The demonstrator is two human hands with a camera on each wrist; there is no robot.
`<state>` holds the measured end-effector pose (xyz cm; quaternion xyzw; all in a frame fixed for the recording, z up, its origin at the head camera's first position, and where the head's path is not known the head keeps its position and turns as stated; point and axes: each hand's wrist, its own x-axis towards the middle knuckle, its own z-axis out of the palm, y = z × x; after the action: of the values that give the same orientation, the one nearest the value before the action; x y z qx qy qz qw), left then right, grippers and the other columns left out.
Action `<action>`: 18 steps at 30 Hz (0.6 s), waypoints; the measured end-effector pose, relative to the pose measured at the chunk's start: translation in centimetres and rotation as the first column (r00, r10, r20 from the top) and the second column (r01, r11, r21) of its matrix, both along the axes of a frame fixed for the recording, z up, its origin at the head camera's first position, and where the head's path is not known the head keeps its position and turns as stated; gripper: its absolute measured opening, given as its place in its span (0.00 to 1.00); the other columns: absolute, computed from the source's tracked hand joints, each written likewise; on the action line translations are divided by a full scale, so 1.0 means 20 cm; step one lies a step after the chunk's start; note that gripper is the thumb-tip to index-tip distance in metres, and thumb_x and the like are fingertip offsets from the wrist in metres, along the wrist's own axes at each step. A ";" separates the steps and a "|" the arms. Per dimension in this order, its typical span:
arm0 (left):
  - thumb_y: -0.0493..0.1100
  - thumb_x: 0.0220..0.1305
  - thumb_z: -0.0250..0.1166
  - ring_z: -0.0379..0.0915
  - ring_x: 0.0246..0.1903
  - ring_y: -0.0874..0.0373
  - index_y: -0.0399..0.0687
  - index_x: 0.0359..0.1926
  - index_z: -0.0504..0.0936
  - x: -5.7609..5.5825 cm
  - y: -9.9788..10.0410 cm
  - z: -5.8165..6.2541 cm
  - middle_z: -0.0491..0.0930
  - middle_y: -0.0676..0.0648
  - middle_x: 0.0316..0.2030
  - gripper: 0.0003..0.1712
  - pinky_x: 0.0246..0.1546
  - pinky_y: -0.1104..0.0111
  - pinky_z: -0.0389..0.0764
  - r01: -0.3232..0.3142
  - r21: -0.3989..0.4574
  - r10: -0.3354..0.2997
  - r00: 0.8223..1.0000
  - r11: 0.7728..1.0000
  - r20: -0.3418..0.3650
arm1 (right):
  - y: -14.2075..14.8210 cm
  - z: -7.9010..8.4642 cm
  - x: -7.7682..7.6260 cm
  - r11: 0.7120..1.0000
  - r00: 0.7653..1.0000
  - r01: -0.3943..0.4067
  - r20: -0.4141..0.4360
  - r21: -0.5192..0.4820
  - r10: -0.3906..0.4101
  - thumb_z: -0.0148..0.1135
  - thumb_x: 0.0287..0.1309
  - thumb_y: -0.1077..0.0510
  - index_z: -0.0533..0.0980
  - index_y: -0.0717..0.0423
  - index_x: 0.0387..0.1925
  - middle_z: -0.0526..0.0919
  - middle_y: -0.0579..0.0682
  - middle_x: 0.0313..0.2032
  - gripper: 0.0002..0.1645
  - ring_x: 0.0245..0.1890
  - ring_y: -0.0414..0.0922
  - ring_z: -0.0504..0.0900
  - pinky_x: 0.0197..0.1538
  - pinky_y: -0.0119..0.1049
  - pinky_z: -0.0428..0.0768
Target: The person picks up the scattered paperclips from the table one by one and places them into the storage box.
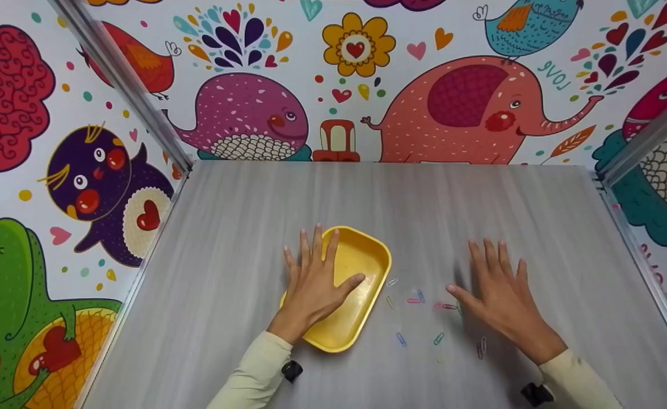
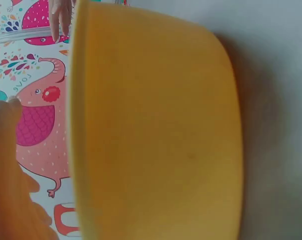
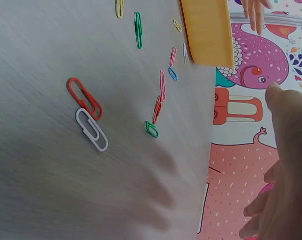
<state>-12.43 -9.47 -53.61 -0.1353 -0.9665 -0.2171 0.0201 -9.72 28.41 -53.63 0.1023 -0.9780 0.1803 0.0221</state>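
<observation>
A: Here we are over the bench (image 1: pixel 242 221), and we find the left hand (image 1: pixel 313 289) hovering across the left side of the yellow tray (image 1: pixel 367 258), fingers spread, its grip holding nothing.

B: And we get the same from the right hand (image 1: pixel 503 298): fingers apart, grip free of any load, just right of the loose paper clips (image 1: pixel 414 301). Its finger shadows (image 3: pixel 158 192) fall on the bench, so we judge that it is held above the surface.

A: Why does the tray sit as it does? We see it flat on its base, hollow side up, set at an angle just left of the clips; that base should keep it steady with nobody holding it.

B: And its raised walls, we reckon, suit small slippery things (wire clips surely count).

A: The clips themselves lie flat between the tray and the right hand, presumably because thin wire rests no other way.

B: Mostly, we see them apart. In the right wrist view, though, a big red clip (image 3: pixel 85 99) and a white clip (image 3: pixel 92 130) meet end to end (whether they are hooked together, we cannot tell).
</observation>
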 end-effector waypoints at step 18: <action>0.79 0.71 0.62 0.53 0.84 0.37 0.55 0.91 0.48 0.03 -0.17 -0.10 0.51 0.37 0.87 0.63 0.77 0.38 0.64 0.041 0.181 -0.047 0.999 0.983 0.027 | 0.03 -0.09 0.01 0.980 0.959 -0.128 -0.271 -0.150 0.083 0.75 0.69 0.47 0.67 0.66 0.80 0.73 0.71 0.73 0.48 0.75 0.74 0.67 0.71 0.77 0.61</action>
<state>-11.85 -12.91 -55.65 -0.1509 -0.9398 -0.3062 0.0122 -9.43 28.93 -55.34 0.1754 -0.9410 0.2470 0.1507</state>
